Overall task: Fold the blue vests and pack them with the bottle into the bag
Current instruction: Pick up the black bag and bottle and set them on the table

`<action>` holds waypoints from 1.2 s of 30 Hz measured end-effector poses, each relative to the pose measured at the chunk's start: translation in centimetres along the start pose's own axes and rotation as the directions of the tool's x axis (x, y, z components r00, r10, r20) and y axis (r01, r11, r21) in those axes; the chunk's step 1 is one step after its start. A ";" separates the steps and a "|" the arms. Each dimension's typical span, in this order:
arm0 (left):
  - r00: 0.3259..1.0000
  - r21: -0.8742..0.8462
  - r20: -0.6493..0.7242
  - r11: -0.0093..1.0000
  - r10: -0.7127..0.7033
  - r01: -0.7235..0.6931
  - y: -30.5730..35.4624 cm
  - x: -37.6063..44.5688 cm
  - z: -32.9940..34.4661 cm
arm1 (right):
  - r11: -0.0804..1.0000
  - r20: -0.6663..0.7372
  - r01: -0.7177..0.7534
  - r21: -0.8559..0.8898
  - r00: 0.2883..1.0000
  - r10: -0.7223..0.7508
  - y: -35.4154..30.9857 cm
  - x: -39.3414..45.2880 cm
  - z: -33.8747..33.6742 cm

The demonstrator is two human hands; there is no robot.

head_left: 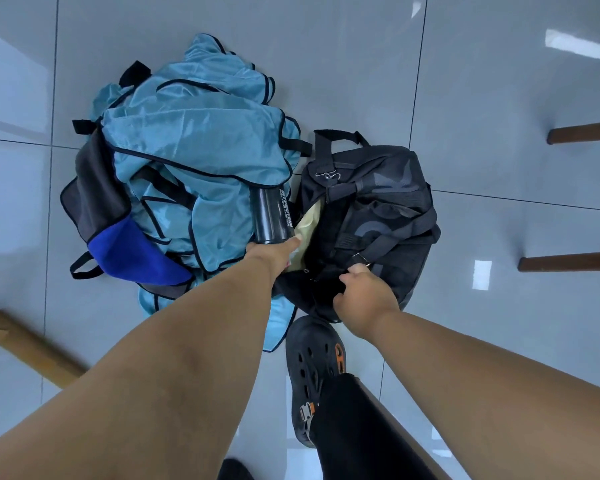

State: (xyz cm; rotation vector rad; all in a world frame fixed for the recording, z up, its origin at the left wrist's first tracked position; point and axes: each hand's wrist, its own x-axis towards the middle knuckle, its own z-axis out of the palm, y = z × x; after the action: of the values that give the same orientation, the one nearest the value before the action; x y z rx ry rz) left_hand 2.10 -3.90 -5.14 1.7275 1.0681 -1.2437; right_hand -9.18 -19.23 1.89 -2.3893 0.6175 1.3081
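On the grey tiled floor (465, 81): one black duffel bag (371, 216), straps slack, mouth open toward the left, pale yellow lining (309, 223) showing inside; further contents cannot be told. Just left of it, one heap of light blue vests (194, 147), unfolded, crumpled, edged in dark piping, with a dark mesh piece and a royal-blue panel (132, 254) at the heap's left side. One black bottle (272, 216), cylindrical, white lettering down its side, lying between heap and bag mouth. Left hand (274, 252): arm outstretched, grip closed round the bottle's near end. Right hand (364, 292): grip curled on the bag's near edge beside a strap. One black clog (312, 368) near the bag.
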 end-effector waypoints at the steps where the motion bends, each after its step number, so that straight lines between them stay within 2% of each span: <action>1: 1.000 0.017 -0.018 1.000 -0.009 0.009 0.3 0.0 0.1 | 1.000 -0.004 0.006 0.009 1.000 -0.006 0.0 -0.1 0.1; 4: 0.999 0.032 -0.047 0.999 -0.008 0.009 0.4 -0.1 -0.2 | 0.999 -0.051 -0.015 0.035 0.999 0.017 0.1 -0.5 0.0; 8: 0.997 -0.038 -0.077 0.999 -0.016 0.013 -0.2 -2.8 -1.6 | 0.995 -0.196 -0.050 0.089 0.978 0.067 0.6 -1.8 -1.7; 14: 0.985 -0.127 -0.171 0.992 -0.020 -0.002 -0.4 -11.2 -5.4 | 0.973 -0.406 -0.009 0.231 0.908 0.105 -0.6 -7.2 -5.8; 16: 0.982 -0.104 -0.185 0.993 0.036 -0.056 0.3 -16.0 -7.2 | 0.947 -0.463 0.000 0.321 0.872 0.157 -1.1 -10.2 -7.8; 19: 0.973 -0.099 -0.190 0.984 0.129 -0.149 0.5 -22.2 -9.4 | 0.913 -0.495 0.024 0.408 0.846 0.199 -1.5 -14.5 -10.9; 23: 0.945 -0.064 -0.184 0.956 0.271 -0.286 -0.7 -31.6 -13.4 | 0.930 -0.540 0.047 0.364 0.824 0.170 -2.5 -22.1 -15.9; 27: 0.940 -0.160 -0.190 0.936 0.282 -0.313 -2.7 -40.0 -17.5 | 0.927 -0.531 0.041 0.373 0.829 0.177 -4.5 -29.5 -20.2; 32: 0.940 -0.262 -0.155 0.905 0.305 -0.337 -5.4 -49.1 -23.5 | 0.911 -0.571 0.121 0.395 0.809 0.140 -8.2 -39.4 -24.7; 36: 0.881 -0.244 -0.275 0.858 0.385 -0.451 -8.4 -55.9 -29.4 | 0.900 -0.653 0.235 0.367 0.754 0.069 -12.2 -47.1 -28.3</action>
State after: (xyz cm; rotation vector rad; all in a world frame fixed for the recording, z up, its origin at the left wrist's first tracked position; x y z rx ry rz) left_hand -5.75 14.63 55.31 1.7579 0.8782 -0.5921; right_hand -5.50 -13.08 57.75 -2.4026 0.8573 0.1909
